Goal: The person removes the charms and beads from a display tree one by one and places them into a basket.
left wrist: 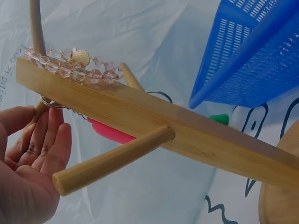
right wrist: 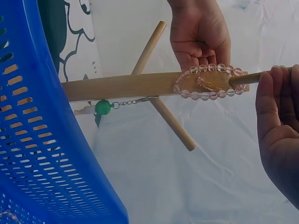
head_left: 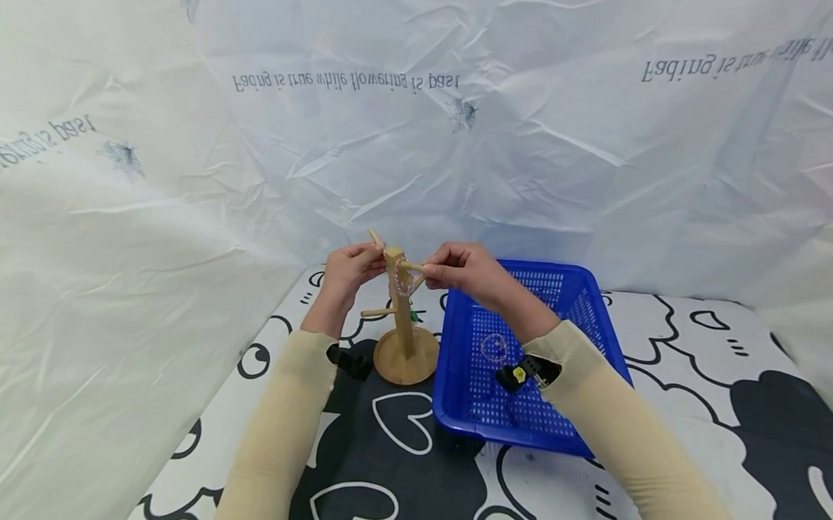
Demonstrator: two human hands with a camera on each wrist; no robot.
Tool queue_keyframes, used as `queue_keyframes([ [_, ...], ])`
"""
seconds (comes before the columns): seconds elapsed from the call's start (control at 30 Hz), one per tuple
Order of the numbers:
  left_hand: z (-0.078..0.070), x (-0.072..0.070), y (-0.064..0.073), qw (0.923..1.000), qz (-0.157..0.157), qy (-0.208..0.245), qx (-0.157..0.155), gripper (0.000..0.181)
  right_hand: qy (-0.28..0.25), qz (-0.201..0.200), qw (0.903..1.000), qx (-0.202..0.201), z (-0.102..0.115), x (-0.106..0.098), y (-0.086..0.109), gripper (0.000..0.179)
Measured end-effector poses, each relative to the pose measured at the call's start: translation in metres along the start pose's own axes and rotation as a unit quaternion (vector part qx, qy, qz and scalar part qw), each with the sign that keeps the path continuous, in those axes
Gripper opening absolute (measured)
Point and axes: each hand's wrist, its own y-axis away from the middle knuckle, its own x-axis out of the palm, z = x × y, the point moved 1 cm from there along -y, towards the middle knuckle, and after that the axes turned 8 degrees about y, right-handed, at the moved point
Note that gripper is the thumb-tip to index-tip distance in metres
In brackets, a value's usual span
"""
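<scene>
A wooden peg stand [head_left: 404,321] with a round base stands upright between both hands. A pink clear-bead bracelet [right wrist: 212,95] hangs around one upper peg, close against the post. My right hand [head_left: 467,271] pinches the outer end of that peg [right wrist: 250,77]. On the other side, my left hand [head_left: 350,271] pinches another upper peg [left wrist: 42,108] between thumb and fingers. A metal ring [left wrist: 50,103] circles that peg, and a pink keychain piece [left wrist: 110,131] shows below the post. A keychain with a green bead [right wrist: 103,107] hangs from a lower peg.
A blue plastic basket [head_left: 455,414] stands just right of the stand, under my right forearm. Inside it lies another beaded bracelet [head_left: 494,348]. A black-and-white patterned cloth [head_left: 396,458] covers the table, and white printed sheeting [head_left: 420,161] rises behind.
</scene>
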Motion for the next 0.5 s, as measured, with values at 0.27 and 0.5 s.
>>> queue_keyframes([
  [0.27, -0.002, 0.003, -0.004, 0.9995, 0.018, -0.023, -0.011, 0.044, 0.006, 0.009, 0.9999, -0.004, 0.002, 0.007, 0.004, 0.014],
  [0.5, -0.003, 0.003, -0.01, 0.9981, 0.042, -0.038, -0.022, 0.043, 0.004, -0.006, 0.9999, -0.012, 0.006, 0.017, 0.004, 0.013],
])
